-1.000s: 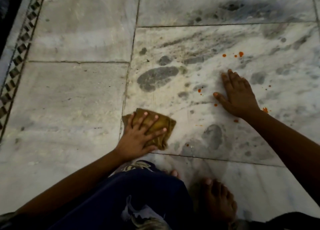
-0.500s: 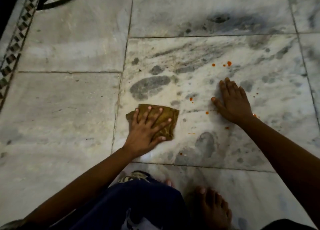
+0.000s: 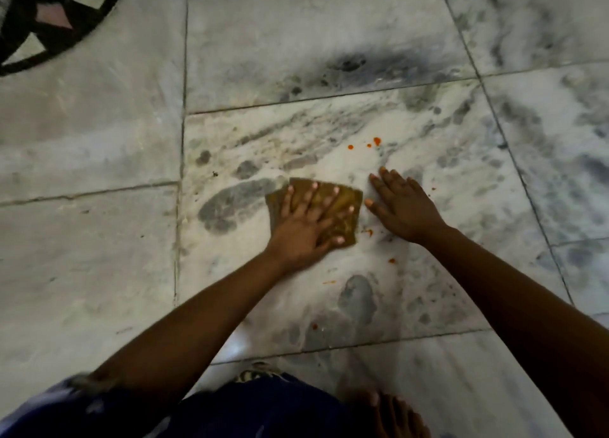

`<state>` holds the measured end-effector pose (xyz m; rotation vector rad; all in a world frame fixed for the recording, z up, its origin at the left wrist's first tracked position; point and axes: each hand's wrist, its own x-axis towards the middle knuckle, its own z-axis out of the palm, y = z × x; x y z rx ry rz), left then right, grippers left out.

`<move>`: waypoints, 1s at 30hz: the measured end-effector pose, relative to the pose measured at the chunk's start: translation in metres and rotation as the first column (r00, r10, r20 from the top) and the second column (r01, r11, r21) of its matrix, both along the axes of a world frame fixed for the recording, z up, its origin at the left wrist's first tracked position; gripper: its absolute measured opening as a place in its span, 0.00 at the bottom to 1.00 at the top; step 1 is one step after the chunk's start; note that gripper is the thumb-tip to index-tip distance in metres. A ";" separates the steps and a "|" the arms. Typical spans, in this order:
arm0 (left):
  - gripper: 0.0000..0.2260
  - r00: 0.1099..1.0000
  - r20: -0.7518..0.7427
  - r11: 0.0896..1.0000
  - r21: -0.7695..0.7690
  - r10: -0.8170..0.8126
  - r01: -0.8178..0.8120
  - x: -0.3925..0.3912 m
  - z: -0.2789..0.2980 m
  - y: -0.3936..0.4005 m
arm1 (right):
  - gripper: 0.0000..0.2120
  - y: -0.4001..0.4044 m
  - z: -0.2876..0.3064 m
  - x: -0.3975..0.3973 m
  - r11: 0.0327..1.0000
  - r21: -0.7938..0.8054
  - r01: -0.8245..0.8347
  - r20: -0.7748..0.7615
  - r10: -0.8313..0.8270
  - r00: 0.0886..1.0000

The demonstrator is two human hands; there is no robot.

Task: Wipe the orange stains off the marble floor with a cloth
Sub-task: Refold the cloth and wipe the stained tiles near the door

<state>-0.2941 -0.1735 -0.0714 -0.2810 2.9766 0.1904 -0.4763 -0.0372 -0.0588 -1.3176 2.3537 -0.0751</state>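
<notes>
On the floor [image 3: 99, 239], a pale marble slab with grey veins, the cloth [image 3: 342, 203] lies flat near the middle of the view. It is a brownish-yellow square, folded or creased, and the left hand [image 3: 306, 226] rests on top of it with the fingers [image 3: 324, 203] spread and straight, pressing it down rather than curling round it. That grip is wide open, palm on the fabric, with the thumb lying along the cloth's near edge.

Just beside the cloth's right edge, the right hand [image 3: 402, 206] lies flat on the bare marble, fingers straight and pointing away from the person, holding nothing. Its thumb tip comes close to the cloth; whether they touch cannot be told.

Orange stains [image 3: 376, 140] dot the same slab: a small cluster beyond the right hand, a smear between the cloth's near corner and the right wrist, and a few more spots nearer the person, between the two forearms.

At the bottom edge, dark blue clothing [image 3: 247, 408] fills the lower left, and a bare foot [image 3: 395, 414] shows beside it on the next slab. A black patterned inlay [image 3: 52, 22] sits in the far left corner.
</notes>
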 end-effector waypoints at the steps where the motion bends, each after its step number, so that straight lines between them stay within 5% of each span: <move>1: 0.27 0.999 -0.033 0.999 -0.011 -0.031 0.031 0.016 -0.004 0.001 | 0.31 0.005 -0.001 -0.001 1.000 -0.010 0.024 -0.025 -0.025 0.999; 5: 0.27 0.989 -0.046 0.990 0.016 0.143 -0.142 0.039 -0.008 -0.039 | 0.38 0.023 -0.009 -0.016 0.983 -0.016 0.182 -0.079 -0.183 0.980; 11: 0.27 0.894 0.071 0.892 0.069 0.443 -0.448 -0.058 0.004 -0.100 | 0.41 0.030 -0.019 -0.018 0.966 -0.072 0.250 -0.114 -0.257 0.960; 20: 0.27 0.994 -0.081 0.996 0.042 0.075 -0.072 -0.021 -0.011 -0.031 | 0.37 0.033 -0.020 -0.052 0.950 -0.026 0.310 -0.059 -0.311 0.949; 27: 0.28 0.864 0.062 0.859 0.089 0.500 -0.503 -0.085 -0.001 -0.102 | 0.34 0.031 -0.020 -0.055 0.945 -0.024 0.326 -0.044 -0.327 0.944; 30: 0.27 0.872 0.106 0.865 0.112 0.478 -0.488 -0.146 0.004 -0.099 | 0.37 0.030 -0.021 -0.052 0.944 -0.027 0.328 -0.029 -0.329 0.944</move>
